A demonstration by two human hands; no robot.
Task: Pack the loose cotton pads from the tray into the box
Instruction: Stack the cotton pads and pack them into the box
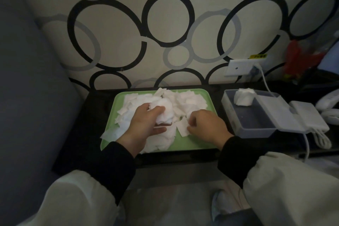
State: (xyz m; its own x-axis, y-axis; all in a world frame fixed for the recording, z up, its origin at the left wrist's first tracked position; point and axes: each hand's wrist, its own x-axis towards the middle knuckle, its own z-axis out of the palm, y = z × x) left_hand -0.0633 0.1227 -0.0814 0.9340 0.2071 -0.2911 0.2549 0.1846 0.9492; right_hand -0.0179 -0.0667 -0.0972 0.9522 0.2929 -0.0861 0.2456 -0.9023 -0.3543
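Observation:
A light green tray [194,144] lies on the dark table, heaped with loose white cotton pads [190,102]. My left hand [145,123] is over the tray's middle and grips a bunch of pads [166,113]. Just to its right, my right hand [205,124] pinches a single flat pad [182,127] at the tray's near right. The open clear box [256,128] stands to the right of the tray, with a small clump of pads [244,97] in its far end. Its white lid [300,115] hangs open on the right side.
A white cable [264,80] runs from a wall socket [240,68] down behind the box to a coil near the table's right edge. A white phone handset [328,100] and red items [297,58] crowd the far right. A grey cushion [27,79] fills the left.

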